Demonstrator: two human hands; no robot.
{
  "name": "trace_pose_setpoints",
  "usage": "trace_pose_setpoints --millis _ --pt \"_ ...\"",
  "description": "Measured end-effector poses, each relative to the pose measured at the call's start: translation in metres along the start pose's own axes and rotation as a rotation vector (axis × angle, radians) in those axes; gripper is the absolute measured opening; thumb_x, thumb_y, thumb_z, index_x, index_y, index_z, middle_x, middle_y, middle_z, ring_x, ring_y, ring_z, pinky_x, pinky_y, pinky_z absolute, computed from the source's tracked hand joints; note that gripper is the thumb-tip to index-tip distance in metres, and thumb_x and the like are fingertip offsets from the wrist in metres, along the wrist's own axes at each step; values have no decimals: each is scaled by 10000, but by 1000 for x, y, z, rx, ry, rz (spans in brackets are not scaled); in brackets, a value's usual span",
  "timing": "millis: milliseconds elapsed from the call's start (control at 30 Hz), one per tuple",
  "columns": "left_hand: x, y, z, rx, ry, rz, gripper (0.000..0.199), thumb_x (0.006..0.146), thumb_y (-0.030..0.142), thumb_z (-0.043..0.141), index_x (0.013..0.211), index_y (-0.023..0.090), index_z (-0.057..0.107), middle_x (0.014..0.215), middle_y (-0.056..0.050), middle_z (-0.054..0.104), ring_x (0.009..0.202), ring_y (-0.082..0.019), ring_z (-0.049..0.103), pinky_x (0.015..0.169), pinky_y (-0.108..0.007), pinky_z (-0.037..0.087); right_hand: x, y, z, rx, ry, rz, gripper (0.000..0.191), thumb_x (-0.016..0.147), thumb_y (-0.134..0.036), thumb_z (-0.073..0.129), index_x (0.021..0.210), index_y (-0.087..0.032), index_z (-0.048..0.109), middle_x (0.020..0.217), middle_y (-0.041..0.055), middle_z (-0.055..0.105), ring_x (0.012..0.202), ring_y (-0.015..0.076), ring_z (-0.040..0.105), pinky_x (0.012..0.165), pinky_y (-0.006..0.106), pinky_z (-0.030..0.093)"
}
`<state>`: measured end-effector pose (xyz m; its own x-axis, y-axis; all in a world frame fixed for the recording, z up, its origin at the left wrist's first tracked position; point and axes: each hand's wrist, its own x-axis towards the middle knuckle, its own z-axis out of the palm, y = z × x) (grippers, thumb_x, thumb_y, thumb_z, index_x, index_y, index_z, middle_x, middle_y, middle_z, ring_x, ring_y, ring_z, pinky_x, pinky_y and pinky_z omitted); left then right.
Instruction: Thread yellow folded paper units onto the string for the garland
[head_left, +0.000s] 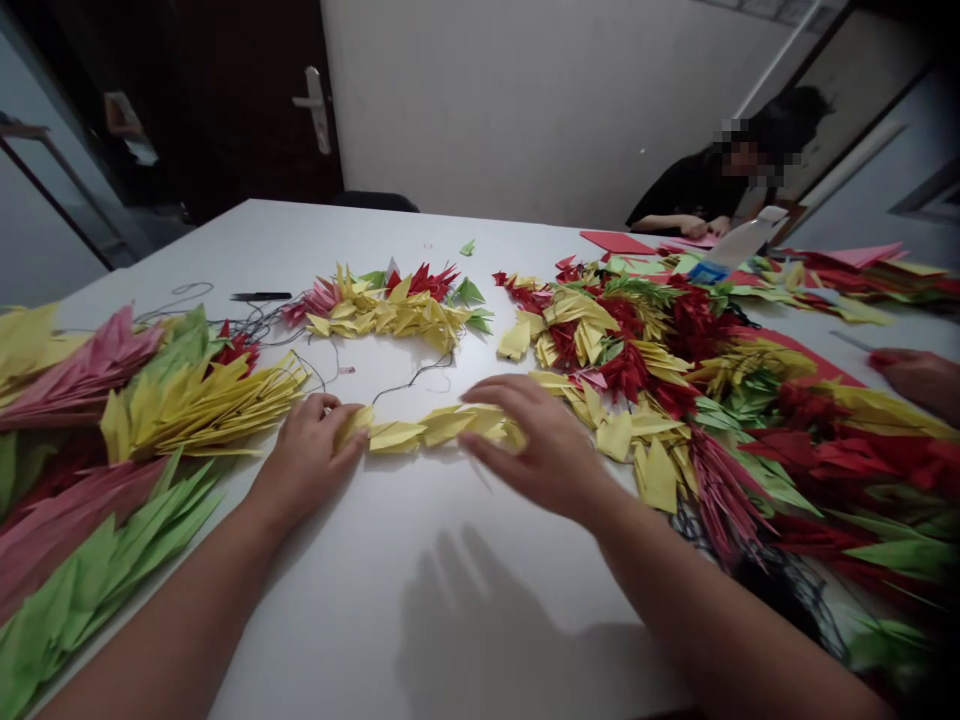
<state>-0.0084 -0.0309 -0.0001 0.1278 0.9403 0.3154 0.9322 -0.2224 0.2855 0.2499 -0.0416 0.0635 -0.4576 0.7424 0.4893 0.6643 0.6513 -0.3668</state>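
Row of yellow folded-paper pieces (pixel 446 426): lying on smooth white table (pixel 330 590). Left hand (pixel 311 443): thumb and fingers pinched on row's left end. Right hand (pixel 538 445): thumb and fingers apart, around row's right end.

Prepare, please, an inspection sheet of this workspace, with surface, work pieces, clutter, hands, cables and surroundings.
Surface: white table, partly covered by folded paper.
Work pieces: row of yellow paper pieces, lying between the hands.
Clutter: multicoloured paper bunches at left, ahead and right; dark slim tool; bottle with blue label at far right.
Left hand: fingers and thumb at the row's left end.
Right hand: curved around the right end, thumb and fingers apart; firm contact unclear.
Cables: nothing seen; only dark thread beyond the row.
Surroundings: dark door, pale wall, person at far right; another person's hand at right edge.
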Motion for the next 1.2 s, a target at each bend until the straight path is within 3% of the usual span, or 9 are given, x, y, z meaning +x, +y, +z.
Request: trace_pose_setpoints --millis 100,200,267,467,567,800,1000,1200 --pt "-1 -2 -2 15 17 -50 458 855 422 389 1127 158 647 949 -103 534 974 -273 534 923 -434 440 25 -24 40 42 -278 -75 301 849 -372 562 1081 -185 606 1129 107 639 1058 231 569 933 395 440" --pt "-1 -8 -4 -42 29 -82 462 856 423 386 1120 146 645 923 -91 540 911 -246 566 903 -401 461 39 -21 79 59 -336 1 505 784 -410 622 1207 -146 540 1217 136 591 1125 263 521 969 425 406" --pt "-1 -11 -5 -78 19 -77 452 860 423 388 1135 159 631 944 -86 571 918 -237 577 905 -384 464 40 -13 93 77 -327 -6 509 762 -358 632 1211 -140 533 1190 134 597 1125 259 513 989 424 385" --pt "4 -9 -6 -65 12 -59 411 865 380 394 1100 139 629 1036 -110 663 1022 -253 587 935 -379 444 34 6 90 222 -304 -72 174 782 -217 563 948 -178 599 908 69 635 884 180 552 817 317 443" --pt "4 -5 -7 -67 34 -62 405 876 377 384 1103 149 630 1077 -107 678 1027 -250 600 916 -367 455 37 10 91 352 -218 -43 93 776 -207 557 862 -191 590 833 37 618 806 151 544 735 272 437" --pt "1 -1 -11 -39 1 2 402 863 322 388 1144 164 629 944 -87 707 865 -234 636 821 -353 479 41 12 91 478 -104 74 53 735 -176 597 781 -190 620 805 16 657 747 122 566 694 247 436" --pt "0 -4 -11 1 8 -39 415 887 356 362 1199 192 580 759 -49 659 682 -213 601 684 -333 464 38 12 91 658 -73 61 115 801 -220 557 825 -182 662 813 34 690 712 108 603 632 225 467" --pt "1 -2 -14 1 -63 -26 319 859 300 389 1036 210 639 787 -53 668 767 -221 617 711 -328 474 37 10 92 741 -78 56 125 808 -244 556 839 -178 658 795 29 687 683 100 599 599 211 462"
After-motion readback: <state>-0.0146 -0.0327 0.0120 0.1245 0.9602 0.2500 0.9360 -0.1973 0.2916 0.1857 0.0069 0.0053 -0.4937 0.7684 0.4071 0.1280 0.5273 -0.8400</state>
